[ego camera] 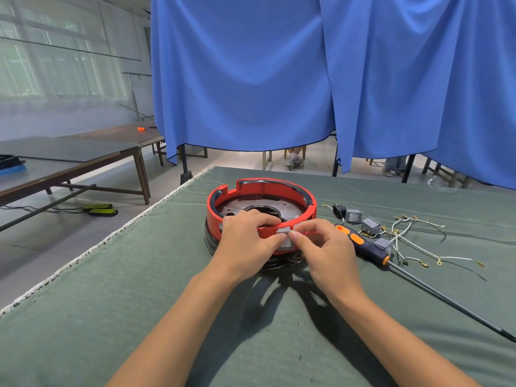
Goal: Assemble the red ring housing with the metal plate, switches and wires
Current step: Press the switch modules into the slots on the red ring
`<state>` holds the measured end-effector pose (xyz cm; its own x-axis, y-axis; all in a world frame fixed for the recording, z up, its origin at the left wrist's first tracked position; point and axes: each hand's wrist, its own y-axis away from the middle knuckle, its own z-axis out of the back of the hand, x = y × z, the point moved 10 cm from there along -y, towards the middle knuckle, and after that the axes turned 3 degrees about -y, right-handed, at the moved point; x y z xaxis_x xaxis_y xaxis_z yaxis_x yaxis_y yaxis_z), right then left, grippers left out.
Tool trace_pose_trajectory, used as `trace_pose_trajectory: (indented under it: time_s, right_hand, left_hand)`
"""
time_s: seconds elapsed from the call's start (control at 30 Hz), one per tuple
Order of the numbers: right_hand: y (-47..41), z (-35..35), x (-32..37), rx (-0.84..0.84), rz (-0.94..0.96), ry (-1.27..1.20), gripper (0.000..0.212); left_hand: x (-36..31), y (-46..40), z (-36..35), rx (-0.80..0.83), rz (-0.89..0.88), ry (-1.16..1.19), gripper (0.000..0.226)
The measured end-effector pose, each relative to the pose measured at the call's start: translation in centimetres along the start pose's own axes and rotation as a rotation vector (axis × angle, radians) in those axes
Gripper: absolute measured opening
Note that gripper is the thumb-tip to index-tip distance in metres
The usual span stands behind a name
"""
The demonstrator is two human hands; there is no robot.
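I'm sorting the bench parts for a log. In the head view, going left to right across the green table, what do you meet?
Left hand gripping the red ring housing → right hand pinching a small grey switch → orange-and-black screwdriver → loose white wires with brass terminals.

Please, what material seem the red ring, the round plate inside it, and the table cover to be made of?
Red ring housing: probably moulded plastic, smooth with slight gloss.
Metal plate: dull grey-brown metal with punched holes, possibly tarnished.
Table cover: green felt-like cloth, matte, with a frayed white edge.
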<state>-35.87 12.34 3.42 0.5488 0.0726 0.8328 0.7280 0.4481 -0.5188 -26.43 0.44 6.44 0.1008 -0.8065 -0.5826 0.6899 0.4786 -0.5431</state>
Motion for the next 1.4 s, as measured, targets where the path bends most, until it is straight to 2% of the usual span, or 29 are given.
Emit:
trace_pose_trajectory:
  time_s: [0.23,0.37,0.43,0.5,0.6,0.67,1.0,1.13,1.23,1.4]
  right_hand:
    - [-1.4,-0.8,-1.6,0.100,-0.142,-0.087,0.021]
    - [-1.8,-0.2,-1.1,0.092,-0.060,-0.004,0.012]
    - [-2.0,0.2,-0.5,0.093,0.023,0.120,0.017]
    - [-2.3,-0.4,-0.3,0.184,0.080,0.241,0.027]
    - [-2.6,-1.4,-0.9,0.321,0.044,0.228,0.017]
    - [-3.1,-1.7,-1.2,0.354,0.020,0.180,0.014]
    - [-4.2,-1.9,-1.4,0.347,0.025,0.217,0.012]
    - [-3.8,-1.9,-1.1,0.324,0.048,0.283,0.011]
    - [-3.6,-1.7,-1.2,0.365,0.048,0.239,0.016]
    - [-3.1,-1.9,-2.1,0.427,0.005,0.216,0.032]
  left_hand:
    - [0.2,0.0,0.2,-0.011,0.012,0.007,0.023]
    - [0.2,-0.2,0.3,-0.012,0.015,0.013,0.019]
    - [0.2,-0.3,0.1,-0.007,0.015,0.007,0.019]
    - [0.3,-0.4,0.0,-0.009,0.020,0.002,0.018]
    - [0.4,-0.6,-0.1,-0.021,0.055,0.049,0.015]
    - [0.7,-0.7,-0.2,-0.011,0.089,0.071,0.014]
    - [1.5,-1.5,-0.8,0.040,0.110,0.041,0.012]
    - [1.2,-1.3,-0.5,0.050,0.055,-0.014,0.014]
    - [0.6,-1.0,-0.3,0.094,-0.023,-0.002,0.017]
    - [1.2,-1.1,-0.1,0.162,-0.002,-0.055,0.022]
